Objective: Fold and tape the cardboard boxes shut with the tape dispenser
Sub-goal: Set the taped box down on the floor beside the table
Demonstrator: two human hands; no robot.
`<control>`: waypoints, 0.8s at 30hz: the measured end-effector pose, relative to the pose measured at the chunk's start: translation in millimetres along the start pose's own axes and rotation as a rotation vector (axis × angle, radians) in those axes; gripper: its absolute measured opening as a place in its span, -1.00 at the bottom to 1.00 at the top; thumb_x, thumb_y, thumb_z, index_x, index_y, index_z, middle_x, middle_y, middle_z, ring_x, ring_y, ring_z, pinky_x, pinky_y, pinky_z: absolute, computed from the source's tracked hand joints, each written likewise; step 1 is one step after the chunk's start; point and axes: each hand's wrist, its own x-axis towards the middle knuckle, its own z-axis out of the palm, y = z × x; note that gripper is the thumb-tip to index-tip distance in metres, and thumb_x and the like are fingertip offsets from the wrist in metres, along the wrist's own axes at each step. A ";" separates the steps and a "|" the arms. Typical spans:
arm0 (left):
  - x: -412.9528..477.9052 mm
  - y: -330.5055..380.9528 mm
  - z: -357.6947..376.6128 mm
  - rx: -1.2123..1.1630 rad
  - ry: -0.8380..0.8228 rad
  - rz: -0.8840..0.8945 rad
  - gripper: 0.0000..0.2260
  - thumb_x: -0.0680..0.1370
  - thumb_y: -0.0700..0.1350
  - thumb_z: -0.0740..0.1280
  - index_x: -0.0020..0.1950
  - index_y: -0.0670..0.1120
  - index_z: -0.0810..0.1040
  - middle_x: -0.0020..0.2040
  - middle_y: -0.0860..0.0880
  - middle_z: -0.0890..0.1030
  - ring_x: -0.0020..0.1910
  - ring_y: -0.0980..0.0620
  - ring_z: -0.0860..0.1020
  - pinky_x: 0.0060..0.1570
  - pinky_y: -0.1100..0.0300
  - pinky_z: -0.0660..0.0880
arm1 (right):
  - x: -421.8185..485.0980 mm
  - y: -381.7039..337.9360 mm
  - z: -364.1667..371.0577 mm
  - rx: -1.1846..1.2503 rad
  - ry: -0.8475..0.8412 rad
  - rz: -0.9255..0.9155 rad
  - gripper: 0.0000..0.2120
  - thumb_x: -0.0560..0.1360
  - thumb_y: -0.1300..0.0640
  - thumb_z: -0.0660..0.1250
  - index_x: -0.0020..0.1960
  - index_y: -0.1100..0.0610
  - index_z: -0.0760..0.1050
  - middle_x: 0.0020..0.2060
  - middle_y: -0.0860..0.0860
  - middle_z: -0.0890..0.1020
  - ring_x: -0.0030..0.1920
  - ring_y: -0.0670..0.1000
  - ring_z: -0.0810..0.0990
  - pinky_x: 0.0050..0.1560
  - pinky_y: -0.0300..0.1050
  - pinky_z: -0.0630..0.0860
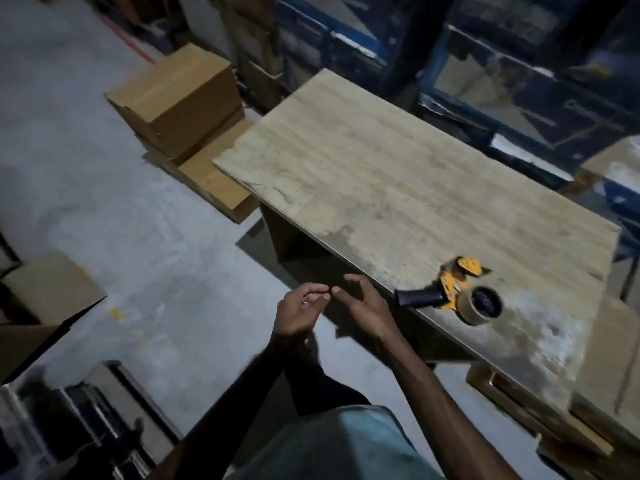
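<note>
A yellow tape dispenser [457, 293] with a black handle and a roll of tape lies on its side near the front edge of the wooden table [398, 174]. My right hand [363, 303] hovers just left of the handle, fingers relaxed, holding nothing. My left hand [301, 311] is close beside it in front of the table edge, fingers loosely curled and empty. A closed cardboard box [176, 102] sits on top of another box [214, 181] on the floor to the table's left.
An open cardboard box [38, 306] stands on the floor at the left edge. Blue shelving [485, 81] with stock runs behind the table. Flat cardboard [540, 420] lies under the table at the right. Dark items [86, 427] crowd the lower left floor.
</note>
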 end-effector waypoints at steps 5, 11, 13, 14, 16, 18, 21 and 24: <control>80.2 31.9 -90.8 -0.075 0.038 -0.033 -0.63 0.40 0.13 0.47 0.12 -0.04 0.71 -0.15 0.01 0.72 -0.11 0.04 0.67 0.15 -0.07 0.60 | 80.0 -83.3 55.0 0.003 -0.094 0.007 -0.55 0.57 -0.16 0.42 0.40 -0.09 0.46 0.22 -0.11 0.52 0.04 -0.16 0.51 -0.12 -0.37 0.37; 164.3 63.9 -194.6 -0.113 0.174 0.019 -0.70 0.41 0.10 0.51 0.04 -0.05 0.70 -0.17 0.05 0.73 -0.11 0.04 0.67 0.13 -0.19 0.61 | 166.1 -188.8 124.2 -0.068 -0.198 -0.060 -0.54 0.55 -0.15 0.45 0.38 -0.04 0.49 0.20 -0.12 0.59 0.11 -0.17 0.56 0.00 -0.31 0.44; 189.7 69.6 -227.4 -0.110 0.224 0.017 -0.68 0.36 0.18 0.50 0.00 0.01 0.72 -0.12 0.06 0.75 -0.07 0.00 0.71 0.10 -0.21 0.62 | 194.8 -223.8 148.4 -0.100 -0.225 -0.077 -0.55 0.55 -0.16 0.44 0.38 -0.06 0.49 0.25 -0.13 0.58 0.16 -0.10 0.57 0.13 -0.17 0.50; 202.9 73.0 -243.7 -0.106 0.235 0.009 -0.69 0.36 0.20 0.49 -0.01 0.05 0.73 -0.08 0.05 0.75 -0.05 -0.02 0.72 0.10 -0.21 0.62 | 209.4 -241.4 161.0 -0.109 -0.235 -0.080 -0.55 0.55 -0.17 0.43 0.38 -0.07 0.49 0.26 -0.16 0.55 0.16 -0.09 0.57 0.19 -0.11 0.51; 229.9 78.4 -279.6 -0.117 0.247 -0.020 -0.76 0.37 0.21 0.50 -0.04 0.16 0.74 -0.05 0.04 0.76 -0.03 -0.04 0.73 0.14 -0.19 0.61 | 239.4 -275.0 189.2 -0.122 -0.255 -0.096 -0.58 0.56 -0.16 0.42 0.37 -0.09 0.48 0.23 -0.22 0.49 0.15 -0.09 0.55 0.20 -0.12 0.46; 260.8 79.7 -318.8 -0.165 0.239 -0.061 -0.77 0.34 0.22 0.51 -0.05 0.21 0.73 -0.06 0.01 0.76 0.00 -0.11 0.72 0.19 -0.25 0.58 | 269.8 -304.9 220.1 -0.131 -0.257 -0.108 -0.59 0.58 -0.13 0.42 0.38 -0.07 0.47 0.23 -0.21 0.47 0.19 -0.09 0.51 0.19 -0.17 0.38; 309.8 85.9 -381.3 -0.182 0.219 -0.072 -0.77 0.34 0.23 0.46 -0.05 0.24 0.71 -0.06 0.00 0.76 0.01 -0.15 0.71 0.20 -0.15 0.57 | 315.5 -345.2 271.2 -0.139 -0.234 -0.098 -0.53 0.58 -0.15 0.42 0.43 -0.06 0.46 0.29 -0.16 0.47 0.20 -0.07 0.51 0.17 -0.18 0.37; 356.4 103.8 -447.6 -0.132 0.207 -0.062 -0.85 0.46 0.10 0.46 -0.01 0.14 0.71 -0.11 0.04 0.75 -0.14 0.05 0.69 0.00 0.09 0.51 | 355.1 -386.3 324.4 -0.158 -0.201 -0.073 -0.50 0.57 -0.18 0.41 0.45 -0.05 0.45 0.35 -0.09 0.49 0.19 -0.04 0.50 0.18 -0.14 0.40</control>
